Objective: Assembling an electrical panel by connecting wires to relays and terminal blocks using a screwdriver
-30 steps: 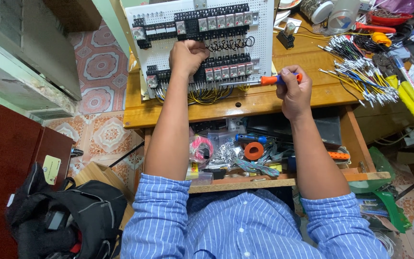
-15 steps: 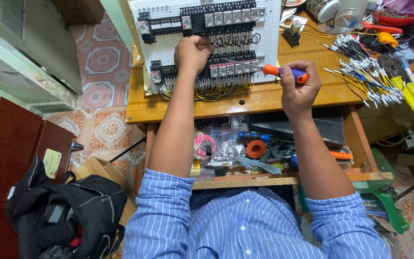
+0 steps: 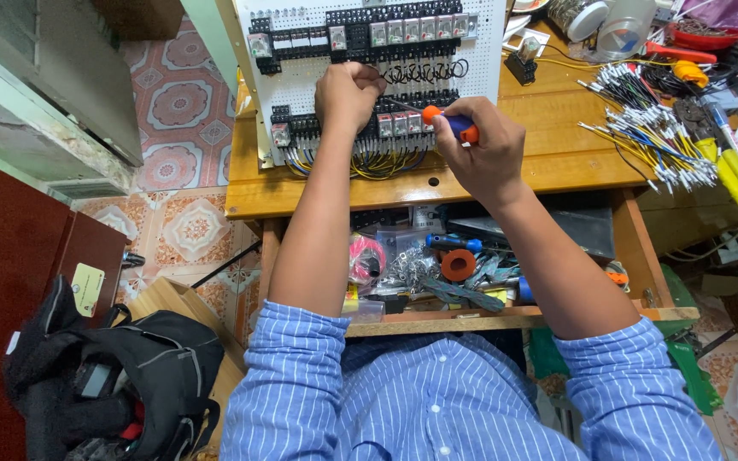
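Screwdriver [image 3: 453,125], orange and blue in the handle, sits clamped in the right hand [image 3: 482,158], tip toward the lower row of relays on the white panel [image 3: 301,85] at the far side of the worktop [image 3: 557,137]. Left hand [image 3: 348,92] is fisted against the panel; whether its grip pinches a wire is hard to tell. Open drawer [image 3: 437,265] lies near.

Small electrical workshop, wooden workbench [image 3: 557,162] carrying a white perforated panel [image 3: 309,81] fitted with rows of relays, bundle of cut wires with ferrules [image 3: 642,128], open drawer [image 3: 471,265] crammed with tape rolls and screwdrivers, patterned tile floor [image 3: 181,102], black bag [image 3: 130,376] beside the bench
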